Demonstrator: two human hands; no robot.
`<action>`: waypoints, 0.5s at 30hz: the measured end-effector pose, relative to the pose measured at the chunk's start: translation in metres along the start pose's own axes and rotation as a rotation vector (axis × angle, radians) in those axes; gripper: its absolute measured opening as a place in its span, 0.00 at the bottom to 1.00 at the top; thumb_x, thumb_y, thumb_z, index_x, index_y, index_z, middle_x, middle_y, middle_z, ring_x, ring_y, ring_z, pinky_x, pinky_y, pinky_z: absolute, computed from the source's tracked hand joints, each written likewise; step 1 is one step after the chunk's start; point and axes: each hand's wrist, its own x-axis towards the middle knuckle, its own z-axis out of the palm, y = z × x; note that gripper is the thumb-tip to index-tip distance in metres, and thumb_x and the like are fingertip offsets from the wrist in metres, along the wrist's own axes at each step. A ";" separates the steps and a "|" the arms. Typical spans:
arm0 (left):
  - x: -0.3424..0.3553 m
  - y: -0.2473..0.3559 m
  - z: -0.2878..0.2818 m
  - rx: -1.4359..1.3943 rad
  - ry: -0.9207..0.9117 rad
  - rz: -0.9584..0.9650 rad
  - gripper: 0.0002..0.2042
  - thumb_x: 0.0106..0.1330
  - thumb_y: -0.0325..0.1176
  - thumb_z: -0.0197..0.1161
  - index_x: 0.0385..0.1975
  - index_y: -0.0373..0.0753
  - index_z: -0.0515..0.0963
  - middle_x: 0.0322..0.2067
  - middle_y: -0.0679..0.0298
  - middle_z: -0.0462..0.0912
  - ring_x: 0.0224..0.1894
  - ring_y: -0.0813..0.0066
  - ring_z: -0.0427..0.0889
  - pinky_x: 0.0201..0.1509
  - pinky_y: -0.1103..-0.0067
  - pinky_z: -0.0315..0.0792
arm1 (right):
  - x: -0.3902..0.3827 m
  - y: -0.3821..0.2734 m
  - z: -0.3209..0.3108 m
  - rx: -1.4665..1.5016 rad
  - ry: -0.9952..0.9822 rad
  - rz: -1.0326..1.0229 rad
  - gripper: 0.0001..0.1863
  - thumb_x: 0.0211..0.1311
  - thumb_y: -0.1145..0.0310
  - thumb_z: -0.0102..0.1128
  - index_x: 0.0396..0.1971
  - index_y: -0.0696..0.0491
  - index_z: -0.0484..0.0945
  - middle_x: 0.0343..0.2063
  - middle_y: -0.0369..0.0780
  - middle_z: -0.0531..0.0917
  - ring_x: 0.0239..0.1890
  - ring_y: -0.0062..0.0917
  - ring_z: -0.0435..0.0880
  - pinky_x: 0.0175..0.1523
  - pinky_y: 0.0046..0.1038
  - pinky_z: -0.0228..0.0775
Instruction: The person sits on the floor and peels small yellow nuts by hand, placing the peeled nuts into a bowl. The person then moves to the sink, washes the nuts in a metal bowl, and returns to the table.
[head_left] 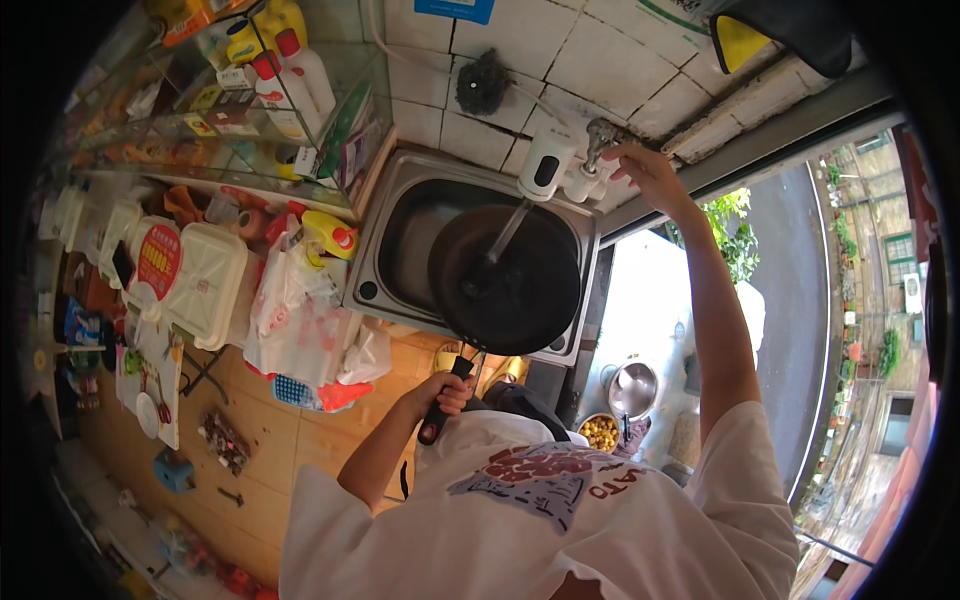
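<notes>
My left hand [446, 398] is wrapped round the black handle [436, 415] of a dark frying pan [540, 290], which is tilted over the steel sink [400, 170]. A stream of water [512, 228] runs into the pan from a white faucet [547, 158] with a dark oval display. My right hand [650, 178] is raised beside the faucet, fingers stretched and apart. Its fingertips are at the metal tap valve [603, 135]; whether they touch it is hard to tell.
Right of the sink, a bowl of yellow pieces [600, 432] and a steel pot [633, 388] stand by the window. Plastic bags [295, 310] and a white lidded box [208, 283] are at the left. A glass shelf [230, 150] holds bottles. A dark scrubber [483, 84] hangs on the tiles.
</notes>
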 end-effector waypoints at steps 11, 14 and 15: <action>-0.012 0.006 0.001 0.101 -0.018 -0.031 0.03 0.54 0.24 0.48 0.25 0.40 0.63 0.10 0.75 0.57 0.08 0.88 0.53 0.12 0.87 0.54 | -0.001 0.010 0.010 0.167 0.271 0.021 0.12 0.57 0.79 0.46 0.40 0.54 0.74 0.37 0.35 0.79 0.35 0.19 0.80 0.34 0.19 0.69; -0.013 0.009 0.004 0.103 -0.007 -0.037 0.03 0.55 0.24 0.48 0.25 0.40 0.62 0.10 0.75 0.56 0.08 0.89 0.54 0.12 0.87 0.54 | -0.034 0.017 0.039 0.211 0.474 0.078 0.12 0.56 0.77 0.49 0.41 0.54 0.73 0.35 0.36 0.79 0.33 0.19 0.80 0.32 0.20 0.69; -0.011 0.011 0.007 0.108 0.000 -0.049 0.03 0.55 0.24 0.48 0.25 0.40 0.62 0.10 0.75 0.56 0.08 0.89 0.54 0.12 0.87 0.54 | -0.051 0.029 0.050 0.224 0.543 0.098 0.12 0.56 0.77 0.50 0.41 0.55 0.73 0.35 0.36 0.79 0.32 0.20 0.80 0.32 0.20 0.70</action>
